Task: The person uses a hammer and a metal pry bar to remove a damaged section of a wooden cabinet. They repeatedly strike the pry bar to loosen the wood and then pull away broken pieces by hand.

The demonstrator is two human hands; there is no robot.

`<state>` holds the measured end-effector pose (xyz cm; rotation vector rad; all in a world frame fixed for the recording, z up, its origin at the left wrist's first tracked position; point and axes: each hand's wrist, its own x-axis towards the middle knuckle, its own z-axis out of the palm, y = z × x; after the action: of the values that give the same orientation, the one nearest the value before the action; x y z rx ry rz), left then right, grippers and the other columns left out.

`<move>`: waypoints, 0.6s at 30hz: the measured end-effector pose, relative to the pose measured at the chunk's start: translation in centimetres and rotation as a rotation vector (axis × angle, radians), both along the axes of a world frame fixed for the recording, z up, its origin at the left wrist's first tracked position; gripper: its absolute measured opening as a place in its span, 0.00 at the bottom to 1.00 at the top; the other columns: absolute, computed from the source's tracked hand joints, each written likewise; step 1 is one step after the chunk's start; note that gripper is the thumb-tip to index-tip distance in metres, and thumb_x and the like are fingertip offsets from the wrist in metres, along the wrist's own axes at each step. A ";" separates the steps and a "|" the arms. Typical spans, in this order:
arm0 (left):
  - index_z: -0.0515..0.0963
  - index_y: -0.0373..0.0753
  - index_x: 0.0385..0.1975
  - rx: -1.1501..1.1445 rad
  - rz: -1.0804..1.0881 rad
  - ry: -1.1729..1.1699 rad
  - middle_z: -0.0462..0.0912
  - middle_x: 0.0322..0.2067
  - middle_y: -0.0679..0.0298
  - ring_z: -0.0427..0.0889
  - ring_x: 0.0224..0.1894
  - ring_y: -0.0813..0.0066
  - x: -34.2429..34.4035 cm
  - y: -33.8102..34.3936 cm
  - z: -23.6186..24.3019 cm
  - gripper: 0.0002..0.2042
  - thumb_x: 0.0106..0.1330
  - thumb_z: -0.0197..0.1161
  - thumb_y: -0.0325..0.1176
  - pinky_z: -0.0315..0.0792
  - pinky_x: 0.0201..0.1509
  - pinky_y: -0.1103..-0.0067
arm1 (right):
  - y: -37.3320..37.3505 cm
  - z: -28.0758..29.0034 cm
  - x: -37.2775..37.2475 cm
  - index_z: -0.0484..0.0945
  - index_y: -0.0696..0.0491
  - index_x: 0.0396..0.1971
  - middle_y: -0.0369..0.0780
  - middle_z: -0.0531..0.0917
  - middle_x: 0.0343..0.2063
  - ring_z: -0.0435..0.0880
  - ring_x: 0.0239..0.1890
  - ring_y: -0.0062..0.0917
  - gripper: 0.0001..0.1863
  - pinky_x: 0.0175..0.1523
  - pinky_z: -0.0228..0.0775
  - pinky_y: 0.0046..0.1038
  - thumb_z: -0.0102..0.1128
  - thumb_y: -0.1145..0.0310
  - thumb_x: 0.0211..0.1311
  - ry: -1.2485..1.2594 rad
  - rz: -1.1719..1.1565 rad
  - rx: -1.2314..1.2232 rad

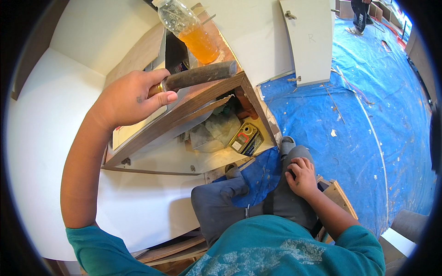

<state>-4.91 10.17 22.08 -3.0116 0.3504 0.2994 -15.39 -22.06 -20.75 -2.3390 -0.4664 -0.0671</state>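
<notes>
The person's left hand point(128, 99) is closed around a tool point(202, 76), its thumb along the lower side and its index finger over the top. The brass-coloured collar shows at the grip, and a thick, dark cylindrical part reaches out to the right; whatever lies behind the palm is hidden. The tool is held over the front edge of a wooden cabinet point(209, 95), its free end close to the front right corner.

Just past that end, a clear plastic bottle point(198, 42) part-filled with orange liquid stands by the cabinet's right edge. Below the brown front edge the cabinet is open: a crumpled translucent bag point(215, 131) lies within, and a yellow and black can point(247, 139) sits beside it, near the lower right corner of the opening. A reddish-brown pipe point(247, 106) shows behind, near the upper right corner.

The right hand point(302, 178) grasps nothing visible; it rests with loosely curled fingers on the right leg of the grey trousers point(291, 204). A blue tarp point(368, 133) covers the floor to the right. At its upper left edge stands a white door panel point(309, 46) with metal hinges, and farther off another person's legs point(360, 16) are seen.
</notes>
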 end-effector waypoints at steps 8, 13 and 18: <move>0.78 0.43 0.45 0.310 -0.213 -0.305 0.84 0.26 0.62 0.83 0.30 0.60 -0.8 -1.0 -0.1 0.15 0.67 0.69 0.45 0.75 0.35 0.69 | 0.1 0.2 0.1 0.83 0.51 0.38 0.41 0.81 0.50 0.74 0.61 0.43 0.10 0.66 0.64 0.46 0.69 0.66 0.56 -0.006 0.002 -0.002; 0.78 0.44 0.46 0.365 -0.280 -0.346 0.84 0.29 0.63 0.84 0.32 0.60 -0.8 -0.6 -0.1 0.15 0.66 0.70 0.43 0.75 0.35 0.67 | 0.0 -0.1 0.1 0.83 0.51 0.38 0.41 0.81 0.51 0.74 0.61 0.42 0.10 0.65 0.64 0.46 0.68 0.66 0.58 -0.004 0.009 -0.009; 0.77 0.46 0.46 0.413 -0.355 -0.405 0.83 0.29 0.65 0.84 0.31 0.61 -0.7 -0.5 -0.3 0.15 0.64 0.72 0.42 0.75 0.34 0.68 | -0.3 0.0 0.1 0.83 0.51 0.37 0.41 0.81 0.51 0.74 0.61 0.42 0.09 0.65 0.64 0.46 0.68 0.66 0.57 -0.012 -0.002 -0.006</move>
<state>-5.58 9.71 21.81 -2.4634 0.6707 -0.2364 -15.32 -22.36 -20.72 -2.3463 -0.4705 -0.0809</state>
